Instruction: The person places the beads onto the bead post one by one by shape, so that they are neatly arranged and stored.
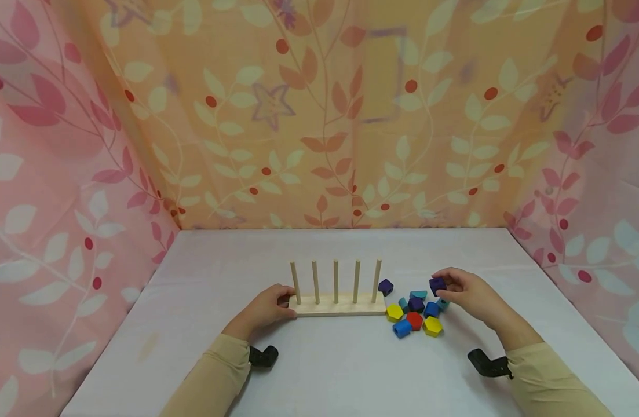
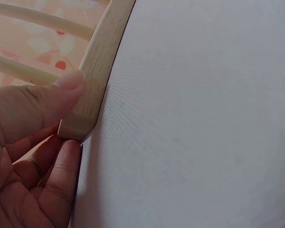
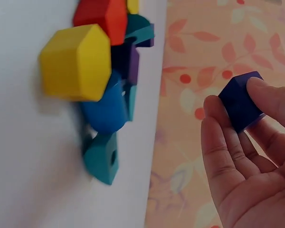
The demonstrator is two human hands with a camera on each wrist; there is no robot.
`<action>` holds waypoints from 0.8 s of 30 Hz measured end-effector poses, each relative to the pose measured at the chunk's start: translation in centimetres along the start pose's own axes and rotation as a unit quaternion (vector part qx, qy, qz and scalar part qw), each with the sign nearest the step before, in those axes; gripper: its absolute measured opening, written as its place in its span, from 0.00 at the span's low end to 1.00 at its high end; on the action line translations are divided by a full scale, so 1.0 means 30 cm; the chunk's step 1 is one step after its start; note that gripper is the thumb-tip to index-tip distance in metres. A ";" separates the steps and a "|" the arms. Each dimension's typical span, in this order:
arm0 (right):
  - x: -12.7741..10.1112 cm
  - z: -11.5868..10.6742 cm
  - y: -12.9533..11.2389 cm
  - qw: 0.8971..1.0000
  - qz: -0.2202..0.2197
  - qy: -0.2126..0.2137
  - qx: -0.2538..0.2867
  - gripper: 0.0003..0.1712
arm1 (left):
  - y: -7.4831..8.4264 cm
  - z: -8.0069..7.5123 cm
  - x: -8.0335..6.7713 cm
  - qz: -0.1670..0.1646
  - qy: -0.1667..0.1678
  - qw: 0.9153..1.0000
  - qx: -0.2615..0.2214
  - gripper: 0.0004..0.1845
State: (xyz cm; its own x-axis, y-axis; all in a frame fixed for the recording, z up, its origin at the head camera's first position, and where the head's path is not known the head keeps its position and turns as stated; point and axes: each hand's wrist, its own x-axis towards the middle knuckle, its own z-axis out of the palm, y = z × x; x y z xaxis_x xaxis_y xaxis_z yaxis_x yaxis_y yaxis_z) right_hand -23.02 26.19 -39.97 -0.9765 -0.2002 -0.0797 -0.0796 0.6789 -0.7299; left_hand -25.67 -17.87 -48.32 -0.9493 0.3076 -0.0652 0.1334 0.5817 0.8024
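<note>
A wooden peg stand (image 1: 340, 307) with several upright pegs sits in the middle of the table. My left hand (image 1: 266, 306) grips its left end; in the left wrist view the thumb presses the front edge of the base (image 2: 99, 66), with fingers against the end. On the right, my right hand (image 1: 467, 293) pinches a dark purple pentagonal block (image 3: 240, 102) between thumb and fingers, raised above the other blocks. Beneath and left of that hand lie a teal block (image 3: 103, 159), a blue block (image 1: 431, 310), a yellow block (image 1: 433, 327) and a red block (image 1: 415, 321).
Another yellow block (image 1: 394, 313) and a purple block (image 1: 386, 287) lie close to the stand's right end. A light blue block (image 1: 402, 329) is nearest the front of the pile. Patterned cloth (image 1: 319, 116) hangs behind and on both sides of the white table (image 1: 329, 370).
</note>
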 end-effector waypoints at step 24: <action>0.131 0.040 -0.318 0.986 -0.120 0.035 0.111 0.19 | 0.002 -0.005 0.006 0.006 0.012 1.000 0.016 0.22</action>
State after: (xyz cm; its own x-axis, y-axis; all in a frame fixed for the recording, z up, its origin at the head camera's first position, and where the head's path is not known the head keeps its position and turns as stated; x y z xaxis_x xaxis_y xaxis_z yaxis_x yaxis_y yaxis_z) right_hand -25.86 18.08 -34.13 -0.9469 -0.2816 0.1555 -0.2723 0.4446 -0.8533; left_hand -25.87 -17.89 -48.17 -0.9542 0.2965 -0.0410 0.1533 0.6018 0.7838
